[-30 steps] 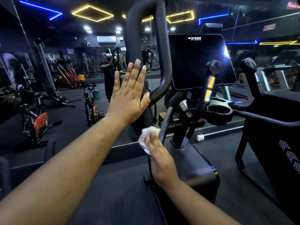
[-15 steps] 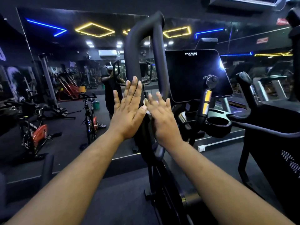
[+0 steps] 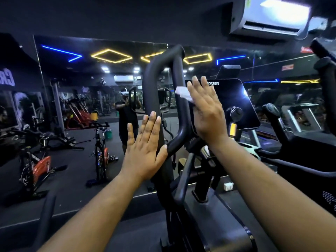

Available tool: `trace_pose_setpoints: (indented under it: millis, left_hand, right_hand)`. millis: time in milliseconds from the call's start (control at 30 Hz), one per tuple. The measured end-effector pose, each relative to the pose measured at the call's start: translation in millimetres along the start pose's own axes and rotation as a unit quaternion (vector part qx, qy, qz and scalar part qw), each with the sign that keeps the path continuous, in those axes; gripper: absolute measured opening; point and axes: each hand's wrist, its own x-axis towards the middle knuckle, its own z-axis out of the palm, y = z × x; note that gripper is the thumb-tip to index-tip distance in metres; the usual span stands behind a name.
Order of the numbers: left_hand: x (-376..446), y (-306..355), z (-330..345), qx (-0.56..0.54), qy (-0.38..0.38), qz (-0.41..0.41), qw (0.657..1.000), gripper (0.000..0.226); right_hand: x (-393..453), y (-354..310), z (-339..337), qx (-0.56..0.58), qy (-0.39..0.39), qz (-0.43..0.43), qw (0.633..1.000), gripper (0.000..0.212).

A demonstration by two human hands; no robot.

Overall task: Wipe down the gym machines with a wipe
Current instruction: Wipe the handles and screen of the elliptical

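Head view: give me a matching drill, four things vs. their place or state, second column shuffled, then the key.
Things:
1. left hand
2. right hand
3. wipe
4. console screen

States:
A. dark, right of the handle loop
B. flat against the loop's left bar
C. white, pressed on the loop's right bar
D. fingers straight, pressing the wipe

Pairs: 1-B, 2-D, 3-C, 4-A

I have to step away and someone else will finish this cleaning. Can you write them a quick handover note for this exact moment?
Left hand: open, flat against the left side of the black loop handle.
Right hand: open, fingers straight, pressing the white wipe on the handle's right bar, about level with the top of the screen.
Done: cannot tell from this view how much is wiped.
Left: the handle's top bend, the screen, the yellow-banded grip and the neighbouring machines.
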Motion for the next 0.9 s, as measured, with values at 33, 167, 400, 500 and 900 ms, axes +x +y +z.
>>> trace_pose_setpoints:
  millis: [33, 167, 400, 500, 900]
  left_hand:
    - [-0.3, -0.4, -0.1, 0.000, 0.002, 0.001, 1.000, 0.078]
    - [-2.2, -2.2, -0.1, 0.008, 0.013, 0.008, 1.000, 0.078]
    - [1.7, -0.6, 5.3, -0.005, 0.018, 0.009, 1.000, 0.080]
    - [0.6, -1.1, 4.9, -0.013, 0.022, 0.011, 1.000, 0.079]
    - [-3.5, -2.4, 3.3, 0.009, 0.013, 0.000, 1.000, 0.078]
  right_hand:
    - [2.6, 1.6, 8.9, -0.009, -0.024, 0.012, 1.000, 0.048]
    - [-52.5, -12.3, 40.4, 0.063, -0.102, 0.079, 0.990, 0.049]
    - [-113.7, -42.5, 1.5, 0.160, -0.156, 0.025, 0.974, 0.051]
    - [-39.6, -30.9, -11.1, 0.125, -0.086, 0.006, 0.988, 0.044]
    - [15.5, 14.7, 16.9, 0.021, -0.145, 0.022, 0.989, 0.051]
